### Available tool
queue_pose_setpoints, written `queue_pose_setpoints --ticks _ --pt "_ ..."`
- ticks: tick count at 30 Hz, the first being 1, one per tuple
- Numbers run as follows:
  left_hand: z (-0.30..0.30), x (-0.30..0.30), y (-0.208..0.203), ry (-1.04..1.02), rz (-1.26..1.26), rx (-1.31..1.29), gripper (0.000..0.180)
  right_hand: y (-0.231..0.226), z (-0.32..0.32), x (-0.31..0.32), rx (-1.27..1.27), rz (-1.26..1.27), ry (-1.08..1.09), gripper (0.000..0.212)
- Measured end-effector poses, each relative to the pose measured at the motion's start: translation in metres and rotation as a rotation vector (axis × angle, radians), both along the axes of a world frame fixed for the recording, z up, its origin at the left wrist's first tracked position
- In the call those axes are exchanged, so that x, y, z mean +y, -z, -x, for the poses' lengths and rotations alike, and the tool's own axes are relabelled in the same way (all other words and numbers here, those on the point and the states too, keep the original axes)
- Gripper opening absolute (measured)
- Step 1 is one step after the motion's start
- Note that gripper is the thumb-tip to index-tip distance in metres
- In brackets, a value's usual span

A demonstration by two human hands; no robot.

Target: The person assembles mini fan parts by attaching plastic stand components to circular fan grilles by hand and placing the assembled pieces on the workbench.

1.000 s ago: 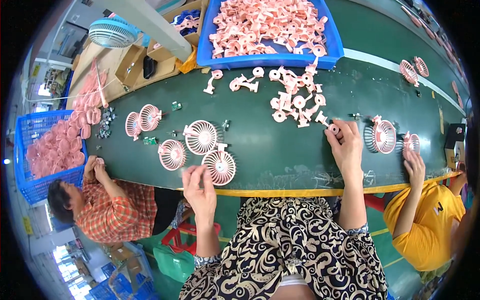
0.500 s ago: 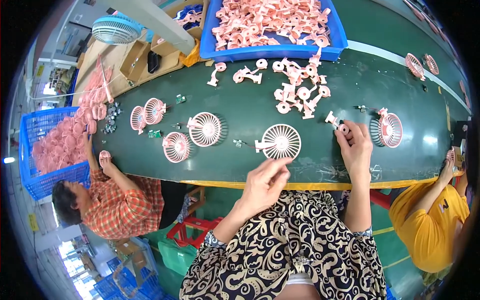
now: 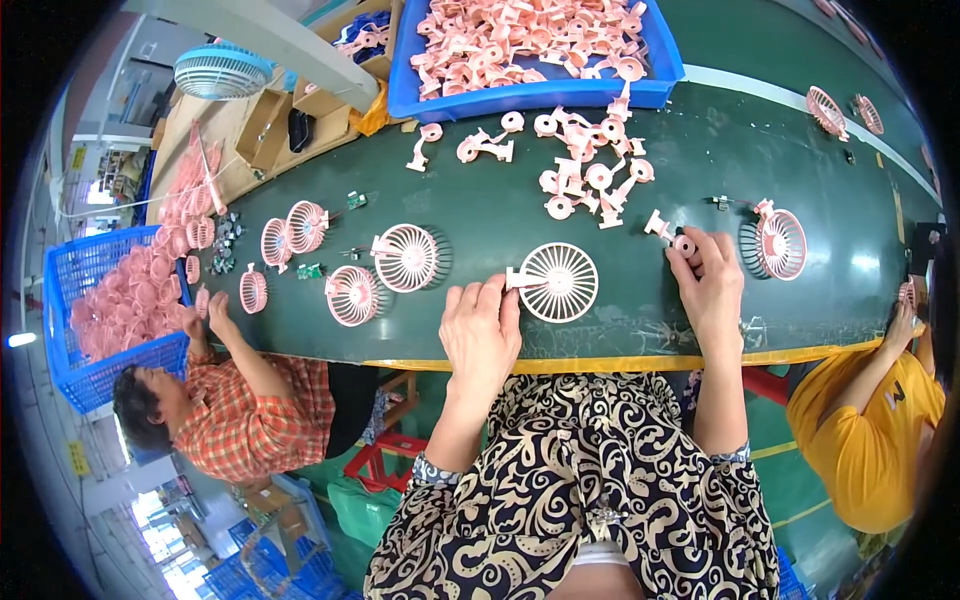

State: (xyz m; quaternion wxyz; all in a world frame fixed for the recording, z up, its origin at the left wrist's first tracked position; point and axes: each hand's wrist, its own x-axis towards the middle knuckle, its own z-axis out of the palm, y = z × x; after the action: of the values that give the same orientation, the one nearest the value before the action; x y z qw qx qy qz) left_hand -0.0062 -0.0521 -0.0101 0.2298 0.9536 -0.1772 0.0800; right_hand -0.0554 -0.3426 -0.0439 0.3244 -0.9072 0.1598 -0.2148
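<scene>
My right hand (image 3: 712,290) is closed on a pink plastic bracket (image 3: 684,246), its ring between thumb and fingers and its flat end pointing up and left. My left hand (image 3: 478,335) rests on the table with bent fingers beside the stem of a pink fan guard (image 3: 560,283), which lies with its spokes facing up. The fingertips hide whatever they hold; no small circuit board shows beside this guard. Another fan guard (image 3: 782,245), wired to a small circuit board (image 3: 721,203), stands to the right of my right hand.
Loose pink brackets (image 3: 598,177) lie in front of a blue tray (image 3: 540,103) heaped with more. Several fan guards (image 3: 405,258) and green circuit boards (image 3: 357,200) are at left. A person in a checked shirt (image 3: 260,420) works by a blue crate (image 3: 120,372); one in yellow (image 3: 850,440) sits right.
My left hand has moved left and down to the guard's stem, covering the spot where the small circuit board lay. My right hand still holds the bracket. The person at left has shifted their hands.
</scene>
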Motion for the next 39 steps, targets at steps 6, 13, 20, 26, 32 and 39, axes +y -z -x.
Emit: queue_pose_setpoints --ticks 6,13,20,26,32,39 --pt "-0.001 -0.002 -0.006 0.088 0.137 0.11 0.011 -0.002 0.001 -0.001 -0.017 0.013 -0.008 0.032" --pt "0.0 -0.004 0.012 0.121 0.431 0.37 0.014 -0.032 0.001 0.01 0.101 -0.023 -0.078 0.029" --pt "0.003 -0.01 0.025 0.061 0.555 0.399 0.013 -0.042 0.005 0.069 -0.047 -0.043 -0.46 0.026" --pt "0.005 -0.009 0.026 0.066 0.415 0.376 0.011 -0.027 0.005 0.076 0.016 0.122 -0.503 0.023" --pt "0.003 -0.009 0.024 0.08 0.387 0.362 0.012 -0.023 0.002 0.084 0.062 0.229 -0.454 0.015" --pt "-0.004 -0.033 0.009 0.075 0.185 0.322 0.033 -0.025 -0.003 0.085 0.226 0.361 -0.455 0.012"
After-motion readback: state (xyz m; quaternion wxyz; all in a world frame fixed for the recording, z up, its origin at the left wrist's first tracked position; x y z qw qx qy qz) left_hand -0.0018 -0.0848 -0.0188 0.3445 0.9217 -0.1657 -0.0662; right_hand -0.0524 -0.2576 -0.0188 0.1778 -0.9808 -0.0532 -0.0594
